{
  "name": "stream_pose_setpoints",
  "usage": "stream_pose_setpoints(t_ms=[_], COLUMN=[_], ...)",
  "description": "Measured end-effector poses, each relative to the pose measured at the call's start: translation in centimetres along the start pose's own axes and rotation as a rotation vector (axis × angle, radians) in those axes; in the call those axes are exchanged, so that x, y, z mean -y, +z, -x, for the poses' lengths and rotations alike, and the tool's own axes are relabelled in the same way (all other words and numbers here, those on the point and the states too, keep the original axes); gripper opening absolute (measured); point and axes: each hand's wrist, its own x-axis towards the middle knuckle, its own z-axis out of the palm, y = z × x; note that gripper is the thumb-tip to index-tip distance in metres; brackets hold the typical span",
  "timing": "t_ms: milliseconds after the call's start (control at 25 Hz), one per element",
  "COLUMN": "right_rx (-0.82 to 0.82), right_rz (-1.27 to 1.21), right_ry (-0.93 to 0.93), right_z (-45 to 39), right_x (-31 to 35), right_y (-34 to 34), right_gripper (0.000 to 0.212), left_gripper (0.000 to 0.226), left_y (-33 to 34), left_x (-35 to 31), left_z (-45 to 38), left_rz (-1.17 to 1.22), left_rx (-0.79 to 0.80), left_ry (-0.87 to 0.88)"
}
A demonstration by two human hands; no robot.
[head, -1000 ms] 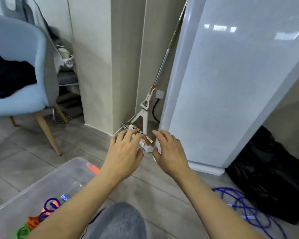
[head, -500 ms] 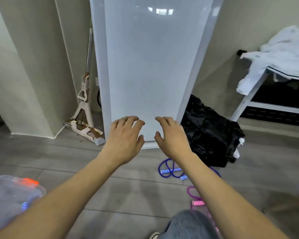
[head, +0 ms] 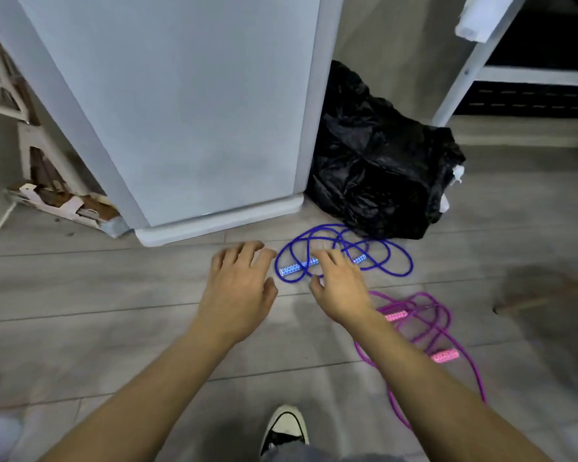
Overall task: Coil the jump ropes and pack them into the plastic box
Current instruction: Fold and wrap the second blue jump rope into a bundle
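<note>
While both hands (head: 239, 288) (head: 339, 290) hover w/ loose fingers, right covers blue rope (head: 394, 261) handles.

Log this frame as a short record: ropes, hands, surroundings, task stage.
blue rope: loose tangle on floor beside black bag
pink rope: loose on floor, nearer the person
left hand: open, holds nothing
right hand: open, over blue rope's handle; contact unclear
plastic box: not in view
stage: neither rope coiled
</note>
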Motion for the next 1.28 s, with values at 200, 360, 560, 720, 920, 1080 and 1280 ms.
stream_pose_setpoints(t_ms=[200, 360, 560, 720, 920, 1080, 1280], right_rx=[0.157, 0.190, 0.307, 0.412, 0.447, 0.382, 0.479], right_rz=[0.040, 0.057, 0.289, 0.354, 0.295, 0.229, 0.091], right_ry=[0.144, 0.212, 0.333, 0.338, 0.183, 0.002, -0.153], right_z=[-1.5, -4.2, -9.2, -12.5, -15.4, -13.3, -7.6], right_x=[-4.6, -7.8, -11.2, -13.4, -12.0, -7.0, 1.0], right_y=[8.3, 12.3, 15.9, 18.0, 19.6, 22.4, 25.1], right_gripper=[0.053, 0.055, 0.082, 0.095, 0.071, 0.054, 0.055], left_gripper=[0.042, 0.042, 0.042, 0.044, 0.043, 0.045, 0.047], left_y=[8.6, 13.4, 16.7, 18.3, 19.5, 19.8, 20.2], left_x=[1.2, 2.7, 4.2, 5.5, 6.4, 7.1, 9.1], left_z=[-0.3, -0.7, -1.2, -1.6, -1.1, -0.3, 3.6], left_rz=[0.033, 0.034, 0.018, 0.017, 0.031, -0.007, -0.106], left_rx=[0.145, 0.251, 0.298, 0.342, 0.382, 0.424, 0.593], left_ry=[0.003, -0.026, -0.017, -0.023, -0.040, -0.072, -0.139])
